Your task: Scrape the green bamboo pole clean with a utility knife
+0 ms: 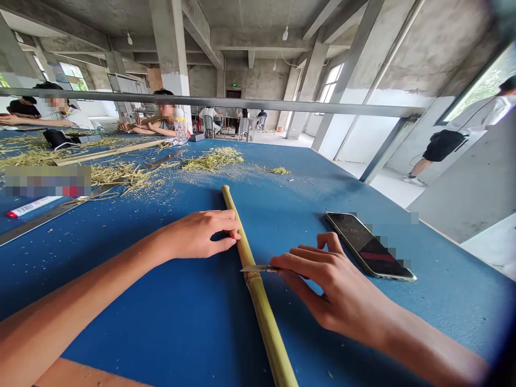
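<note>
Gripping a green bamboo pole [258,306], the left hand [197,235] curls closed around it near its upper end, apparently to stop it rolling on the blue table [443,306]. The pole runs lengthwise from that grip toward the person. The right hand [334,285] closes on one small blade [258,268], its handle hidden by the fingers, and the bare steel reaches across the pole just below the left grip, close to a node. One phone [368,244] lies just beyond the right hand, not touching it, apparently set aside from the work. Well ahead of both grips are four clumps of shavings [212,159] and one long wooden strip [108,153]. Farther off, two seated people [161,126] work at the table's far end.
</note>
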Demonstrator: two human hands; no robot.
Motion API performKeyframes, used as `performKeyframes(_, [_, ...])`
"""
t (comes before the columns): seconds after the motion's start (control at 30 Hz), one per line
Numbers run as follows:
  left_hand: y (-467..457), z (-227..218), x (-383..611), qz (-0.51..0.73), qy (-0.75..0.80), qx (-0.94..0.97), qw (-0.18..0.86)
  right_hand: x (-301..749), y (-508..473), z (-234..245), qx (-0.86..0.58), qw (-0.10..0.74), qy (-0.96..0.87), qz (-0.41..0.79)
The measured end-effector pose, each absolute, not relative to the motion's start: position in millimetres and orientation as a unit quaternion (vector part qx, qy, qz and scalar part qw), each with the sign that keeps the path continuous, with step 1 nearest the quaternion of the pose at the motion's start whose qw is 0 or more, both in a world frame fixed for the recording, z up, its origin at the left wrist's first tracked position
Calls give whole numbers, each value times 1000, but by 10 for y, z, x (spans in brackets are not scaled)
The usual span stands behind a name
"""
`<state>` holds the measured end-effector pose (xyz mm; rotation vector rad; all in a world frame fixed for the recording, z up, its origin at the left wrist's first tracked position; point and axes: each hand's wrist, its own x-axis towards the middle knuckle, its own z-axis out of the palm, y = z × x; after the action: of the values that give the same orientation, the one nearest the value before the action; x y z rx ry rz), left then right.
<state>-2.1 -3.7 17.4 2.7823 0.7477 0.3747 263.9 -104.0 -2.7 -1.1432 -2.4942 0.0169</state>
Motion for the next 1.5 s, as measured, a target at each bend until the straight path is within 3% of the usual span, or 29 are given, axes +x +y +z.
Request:
performKeyframes(0.23, [-48, 173, -9, 134, 264, 948, 120, 2639, -1135, 37, -398, 170, -898, 77])
performKeyframes(0.43, [-81, 198, -9, 134, 267, 946, 124, 2599, -1115, -41, -420, 190, -887, 24])
performKeyframes(1.0, [-83, 181, 4, 149, 262, 948, 104, 2614, -1067, -9, -416, 182, -890, 54])
performKeyframes(1.2, [-74, 155, -5, 160, 258, 946, 111, 2550, -1236, 88, -387, 125, -907, 111])
performKeyframes(1.5, [-73, 91, 28, 159, 241, 951, 110, 2678, -1080, -12, -413, 182, -892, -24])
